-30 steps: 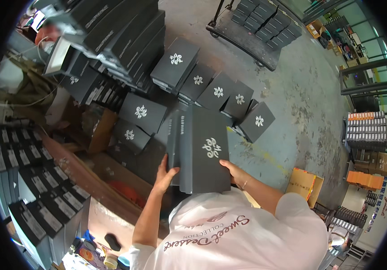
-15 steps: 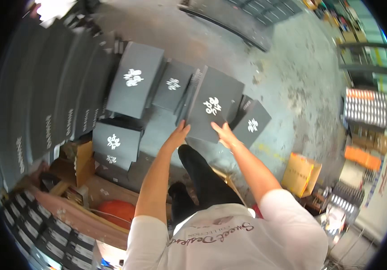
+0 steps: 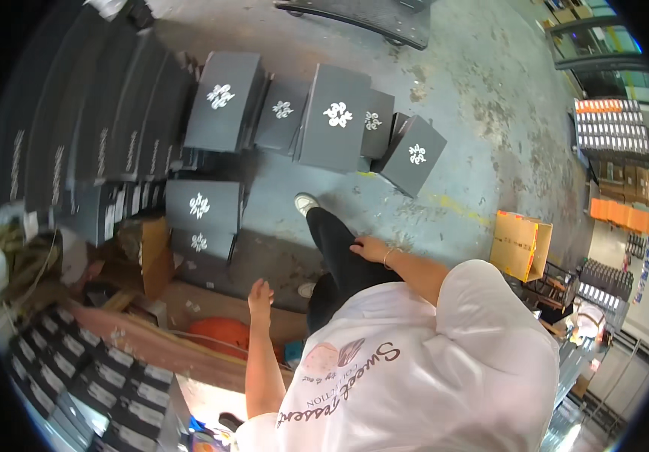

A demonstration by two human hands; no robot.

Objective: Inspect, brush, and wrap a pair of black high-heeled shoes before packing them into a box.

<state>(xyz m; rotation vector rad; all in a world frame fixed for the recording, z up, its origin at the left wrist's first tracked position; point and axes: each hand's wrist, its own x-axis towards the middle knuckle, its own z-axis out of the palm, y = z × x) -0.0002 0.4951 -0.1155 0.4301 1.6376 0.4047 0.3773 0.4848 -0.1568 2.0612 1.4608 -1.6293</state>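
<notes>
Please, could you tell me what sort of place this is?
Probably a storeroom or packing area: dark grey, rectangular, cardboard-looking boxes stand in several piles, a flat black wheeled cart stands at the picture's upper edge, and the hard grey-green floor is worn and patchy.

A head-worn fisheye looks steeply down.

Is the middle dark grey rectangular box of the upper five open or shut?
The box looks shut: its flat top shows no gap.

The left hand (image 3: 260,294) and right hand (image 3: 370,248) hang apart from grey boxes (image 3: 332,134).
</notes>
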